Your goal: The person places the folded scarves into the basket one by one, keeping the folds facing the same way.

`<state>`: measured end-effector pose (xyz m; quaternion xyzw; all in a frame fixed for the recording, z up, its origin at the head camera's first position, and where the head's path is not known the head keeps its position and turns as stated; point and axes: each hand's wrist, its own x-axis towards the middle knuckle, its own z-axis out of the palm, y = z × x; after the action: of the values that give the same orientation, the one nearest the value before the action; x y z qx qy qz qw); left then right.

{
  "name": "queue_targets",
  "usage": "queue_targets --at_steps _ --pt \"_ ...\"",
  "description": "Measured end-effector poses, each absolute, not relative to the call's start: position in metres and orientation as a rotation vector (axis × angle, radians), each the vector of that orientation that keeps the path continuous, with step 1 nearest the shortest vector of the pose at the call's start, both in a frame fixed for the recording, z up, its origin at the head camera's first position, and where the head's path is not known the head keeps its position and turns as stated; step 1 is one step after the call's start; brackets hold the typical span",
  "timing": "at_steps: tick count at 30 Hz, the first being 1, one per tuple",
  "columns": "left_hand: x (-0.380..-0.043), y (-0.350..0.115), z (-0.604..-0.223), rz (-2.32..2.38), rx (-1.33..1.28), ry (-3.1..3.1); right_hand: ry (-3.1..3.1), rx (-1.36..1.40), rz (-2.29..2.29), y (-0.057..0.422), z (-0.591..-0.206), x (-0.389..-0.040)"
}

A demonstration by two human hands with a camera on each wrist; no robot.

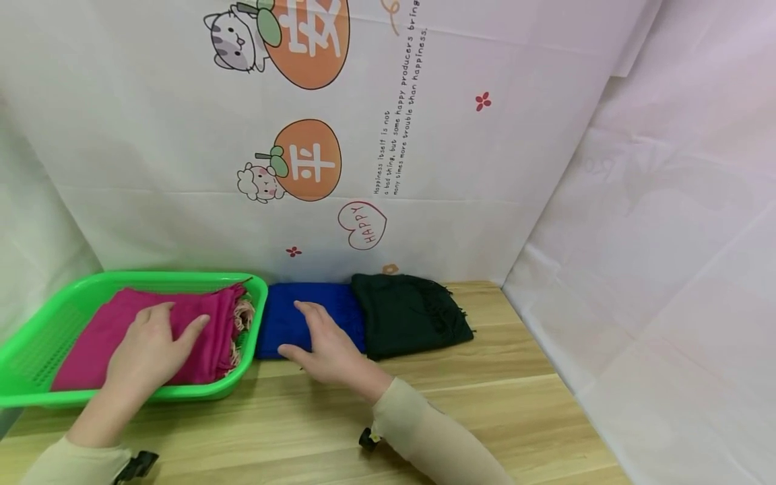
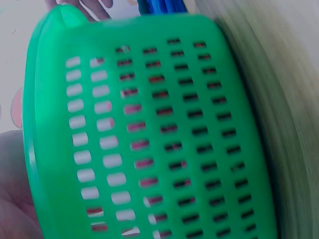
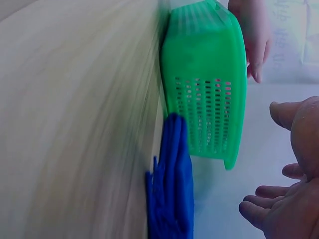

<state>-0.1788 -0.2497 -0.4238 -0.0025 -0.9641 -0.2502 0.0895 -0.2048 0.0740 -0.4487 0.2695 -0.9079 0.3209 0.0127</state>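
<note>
Cloth in bright pink (image 1: 209, 350) lies folded inside the green basket (image 1: 206, 391), at the left of the wooden table (image 1: 339, 431). Its pale fringe (image 1: 244, 313) is on the right side, close to the basket's right wall. Your left hand (image 1: 148, 347) is over the pink cloth, with the thumb out wide from the fingers, and it holds nothing. The right wrist view shows that hand higher than the basket's rim. Your right hand (image 1: 327, 347) is wide too, with its thumb well away from the fingers, and it holds nothing. It is over the blue cloth (image 1: 279, 316), and the right wrist view shows a gap between your hand and that cloth. The blue cloth lies folded on the table, just to the right of the basket. Next to it, on the right, is a dark green cloth (image 1: 397, 323) with a dark fringe on its right side. At the far side you have a white sheet (image 1: 436, 229), with orange fruits (image 1: 310, 188) and a striped cat (image 1: 233, 40) on it.
</note>
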Motion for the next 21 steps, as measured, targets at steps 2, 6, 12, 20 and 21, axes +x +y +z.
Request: queue_targets --at_steps 2,6,12,20,21 --pt "-0.178 -0.243 -0.423 -0.744 -0.022 -2.874 -2.835 0.821 1.019 0.081 -0.450 -0.204" --pt "-0.176 -0.229 -0.423 -0.729 -0.055 -2.873 -2.840 0.795 1.028 0.094 -0.452 -0.202" --pt "-0.174 -0.208 -0.424 -0.724 -0.117 -2.845 -2.833 0.767 0.985 0.111 -0.458 -0.206" --pt "-0.180 -0.178 -0.423 -0.754 -0.215 -2.789 -2.834 0.696 0.997 0.134 -0.457 -0.208" --pt "-0.180 -0.174 -0.423 -0.759 -0.226 -2.783 -2.833 0.691 1.000 0.137 -0.457 -0.208"
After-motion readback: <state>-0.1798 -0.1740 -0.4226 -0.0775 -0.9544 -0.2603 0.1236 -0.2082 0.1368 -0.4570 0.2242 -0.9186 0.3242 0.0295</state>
